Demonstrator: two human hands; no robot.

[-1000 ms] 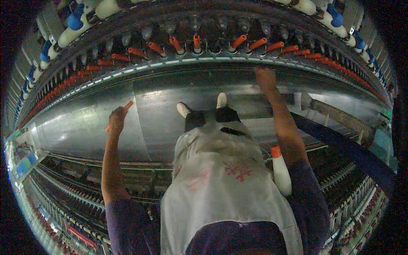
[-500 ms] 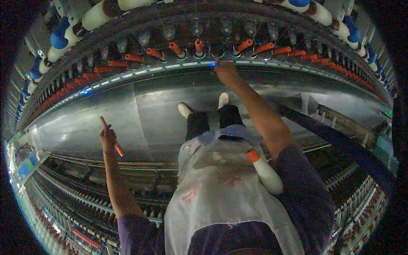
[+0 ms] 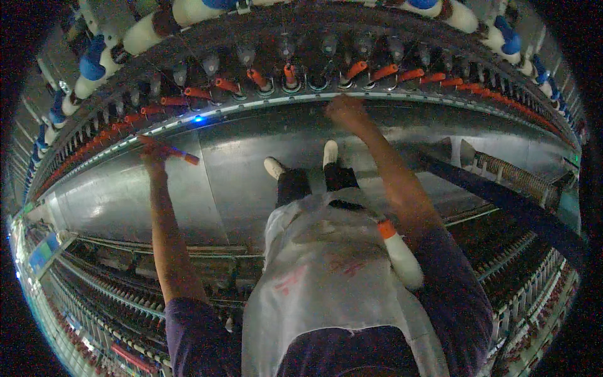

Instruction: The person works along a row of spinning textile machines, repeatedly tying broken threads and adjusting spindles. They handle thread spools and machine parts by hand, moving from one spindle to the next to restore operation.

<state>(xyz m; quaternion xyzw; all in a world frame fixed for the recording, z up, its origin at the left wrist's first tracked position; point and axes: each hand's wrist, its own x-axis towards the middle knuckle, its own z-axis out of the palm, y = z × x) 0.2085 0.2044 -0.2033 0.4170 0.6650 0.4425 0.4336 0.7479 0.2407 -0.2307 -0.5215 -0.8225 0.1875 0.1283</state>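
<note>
My left hand (image 3: 152,154) is closed around an orange bobbin tube (image 3: 190,158), whose two ends stick out past the fingers. It is over the metal floor, close to the left part of the machine's front rail. My right hand (image 3: 347,112) hovers just below the rail, and its fingers are smeared by motion. Above it runs a row of spindles carrying orange tubes (image 3: 289,74). One spindle place (image 3: 318,80), up and left of my right hand, shows no orange tube. A white yarn bobbin (image 3: 405,262) with an orange end leans at the right side of my apron.
Large white yarn rolls (image 3: 188,11) and blue caps (image 3: 94,60) line the machine's top. A blue light (image 3: 199,119) glows on the rail. At the right, a dark bar (image 3: 496,195) slants beside a ribbed object (image 3: 512,169). Another machine row (image 3: 113,283) stands behind me.
My left hand has moved forward toward the rail with the orange tube. My right hand has drawn back slightly from the rail. The blue light beside it no longer shows.
</note>
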